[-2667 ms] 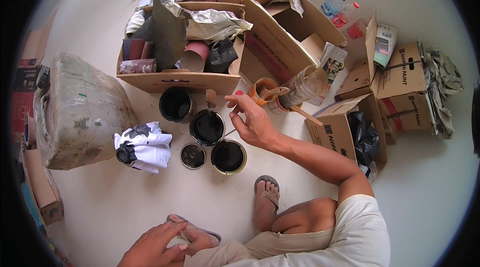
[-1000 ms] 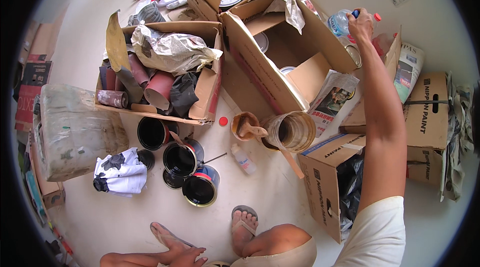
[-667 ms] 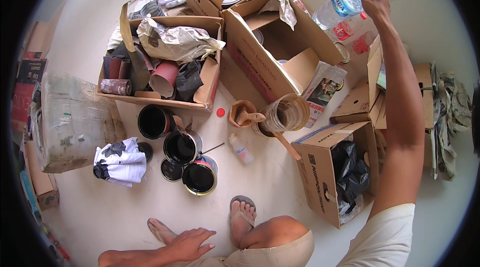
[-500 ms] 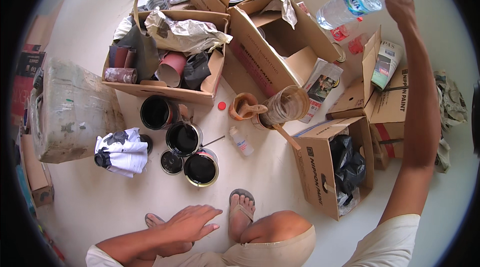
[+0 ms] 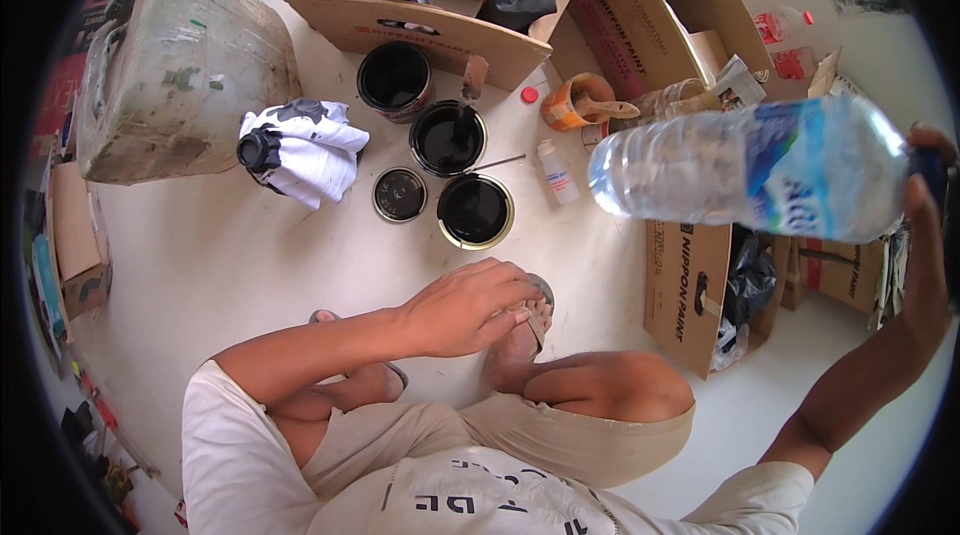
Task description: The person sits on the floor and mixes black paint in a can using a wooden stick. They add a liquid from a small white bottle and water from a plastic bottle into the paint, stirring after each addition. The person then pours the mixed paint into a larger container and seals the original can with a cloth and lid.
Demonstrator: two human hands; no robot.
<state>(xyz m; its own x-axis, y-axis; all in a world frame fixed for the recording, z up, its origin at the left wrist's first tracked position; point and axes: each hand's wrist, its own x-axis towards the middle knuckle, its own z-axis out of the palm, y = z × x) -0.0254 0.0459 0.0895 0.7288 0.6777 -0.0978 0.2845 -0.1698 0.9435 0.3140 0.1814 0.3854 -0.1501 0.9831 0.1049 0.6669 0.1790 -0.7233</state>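
My right hand (image 5: 930, 175), raised at the far right, grips a large clear plastic water bottle (image 5: 690, 170) by its dark cap end. The bottle lies nearly level, with a blue label round it and its base pointing left. My left hand (image 5: 475, 305) hangs over my foot, holding nothing, its fingers loosely stretched. Beyond it stand three cans of black paint, among them a front can (image 5: 476, 246) and a back can (image 5: 412, 113). A dark round lid (image 5: 400, 197) lies beside them. A small white bottle (image 5: 557, 175) stands right of the cans.
A black-stained white cloth (image 5: 315, 150) sits left of the cans, near a large dirty plastic container (image 5: 190, 85). Cardboard boxes stand behind (image 5: 440, 33) and at right (image 5: 670, 295). An orange cup (image 5: 558, 115) holds a brush. A red cap (image 5: 528, 95) lies nearby.
The water bottle, held in my right hand, has come down and nearer, turning almost level. My view has shifted, and my left hand appears farther right, still holding nothing.
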